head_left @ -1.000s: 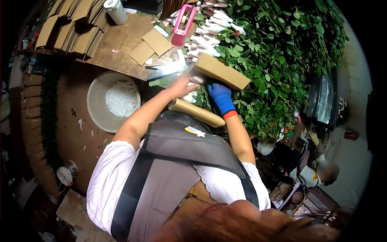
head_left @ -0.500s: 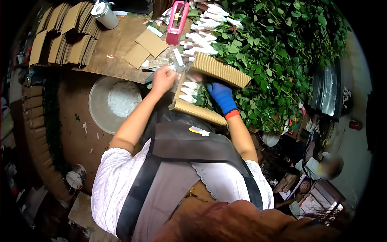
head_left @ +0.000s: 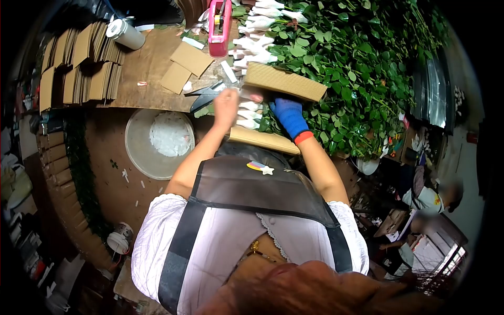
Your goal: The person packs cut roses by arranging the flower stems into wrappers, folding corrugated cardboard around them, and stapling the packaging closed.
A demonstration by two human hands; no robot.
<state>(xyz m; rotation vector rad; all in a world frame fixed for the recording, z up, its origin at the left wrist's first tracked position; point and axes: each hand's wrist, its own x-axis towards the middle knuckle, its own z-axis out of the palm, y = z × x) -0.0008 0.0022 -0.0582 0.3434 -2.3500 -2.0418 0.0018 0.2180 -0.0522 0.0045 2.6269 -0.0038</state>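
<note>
My bare left hand [head_left: 226, 107] is closed at the left edge of the cardboard wrap, its fingers pinched; what they hold is too small to make out. Beside it are white-netted flower heads [head_left: 249, 114] lying between two corrugated cardboard flaps, the upper flap [head_left: 285, 81] raised and the lower one [head_left: 264, 140] near my apron. My right hand [head_left: 290, 116], in a blue glove, reaches between the flaps onto the leafy stems, its fingers partly hidden. Black scissors [head_left: 205, 96] lie just left of my left hand.
A pink tape dispenser [head_left: 219, 31], cardboard pieces [head_left: 192, 59], a white bottle [head_left: 126, 34] and cardboard stacks [head_left: 90, 68] stand or lie on the table [head_left: 144, 65]. Leafy stems [head_left: 357, 79] fill the right side. A bin [head_left: 137, 152] stands below. People [head_left: 428, 199] are at lower right.
My left hand first drew back left from the wrap, then came back to its left edge. My gloved right hand stayed between the flaps. The whole view has shifted slightly.
</note>
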